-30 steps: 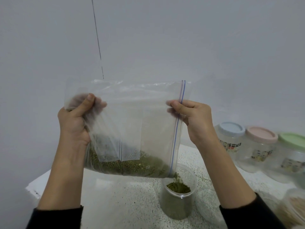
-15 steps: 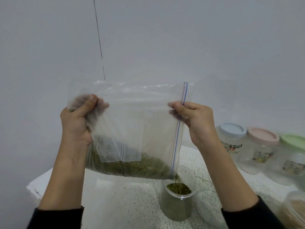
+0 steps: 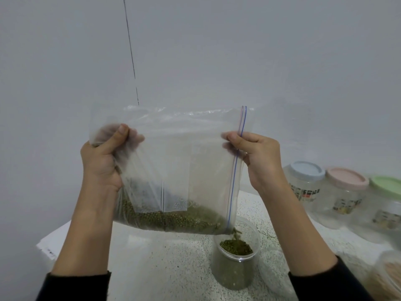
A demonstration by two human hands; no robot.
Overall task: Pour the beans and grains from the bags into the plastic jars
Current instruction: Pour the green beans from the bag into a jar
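A plain pale wall (image 3: pixel 238 51) with a thin dark line (image 3: pixel 130 51) running down it fills most of the background, and a white speckled countertop (image 3: pixel 169 257) is seen below. Quite a bit is tough to make out: the left hand's fingers are blurred behind the plastic, the labels on the far jars can't be read, and at the bottom right a container (image 3: pixel 388 276) holding something tan is cut off by the frame edge, contents not identifiable. A clear round shape (image 3: pixel 273 266), maybe a lid, is barely visible just right of the open jar. The clear zip bag (image 3: pixel 173 166) is held up sideways over the counter, zip edge on the right. Its bunched left corner is gripped by the left hand (image 3: pixel 102 161), thumb in front, fingers curled behind. The zip strip side is pinched by the right hand (image 3: pixel 258 157), thumb pressed on the front. The green beans (image 3: pixel 171 220) are piled along the bag's low edge, well below both grips, sloping down toward the lower right corner. A few beans are caught mid-fall from that corner into the open plastic jar (image 3: pixel 235 257), which is directly beneath and already packed nearly to the neck with beans. Off to the right, three lidded jars are lined up near the wall: blue lid (image 3: pixel 307 173), pink lid (image 3: pixel 347 178), green lid (image 3: pixel 387 185). What's inside them can't be told.
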